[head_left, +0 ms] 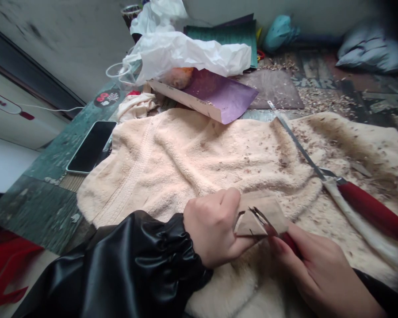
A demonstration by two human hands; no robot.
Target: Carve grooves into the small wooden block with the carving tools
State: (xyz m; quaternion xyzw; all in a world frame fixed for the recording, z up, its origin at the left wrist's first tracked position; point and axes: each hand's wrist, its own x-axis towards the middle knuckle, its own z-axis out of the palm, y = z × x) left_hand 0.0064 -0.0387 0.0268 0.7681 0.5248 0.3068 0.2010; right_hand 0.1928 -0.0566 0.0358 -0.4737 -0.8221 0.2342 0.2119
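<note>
My left hand [212, 225], in a black glossy sleeve, is closed, its curled fingers gripping the left side of a small tan, paper-like sheet [268, 207]. My right hand [318, 265] wraps round a small tool [267, 223] with dark, split, pointed tips and a dark red handle; its exact kind is unclear. The tips lie over the sheet, with thin dark slivers beside them. Under both hands spreads a cream towel [185, 154] sprinkled with brown shavings. What else my left fingers may hold is hidden.
A saw-like blade with a red handle [371, 207] lies on the towel at right. A black-screened phone [92, 146] rests at left. Behind are a folded purple sheet [223, 95], a white plastic bag [195, 51], a brown mat [272, 88] and scattered shavings [325, 99].
</note>
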